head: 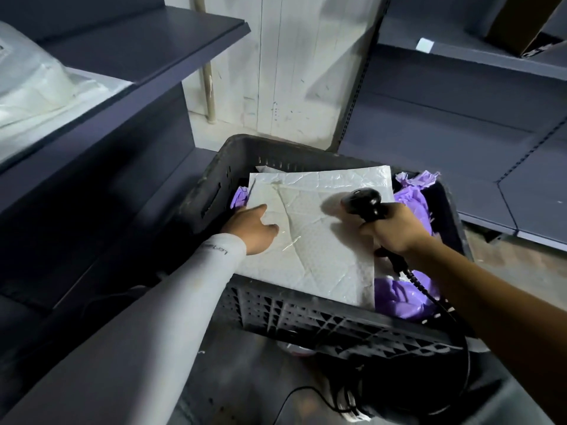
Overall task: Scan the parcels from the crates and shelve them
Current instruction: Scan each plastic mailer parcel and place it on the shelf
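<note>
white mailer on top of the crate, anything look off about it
The white mailer is creased, with wrinkled clear tape across it, and no label shows on its upturned face. It lies askew in the crate, its near corner riding over the rim.

Light: dim and bluish overall, brightest on the white parcel (310,237) in the crate (322,323) and on the pale wall (306,62) behind.
Source: overhead, slightly to the right, judging by the shadows.
Shadows: the scanner (365,202) throws a soft dark patch leftward onto the parcel; the crate's inner wall and the floor below sink into near black.
Glare: small glints on the parcel's creased plastic.
Blur: the shelves (138,44) at left and the bag (36,87) on them are smeared.
Distortion: wide-angle bending makes shelf edges lean at the frame's borders.
</note>
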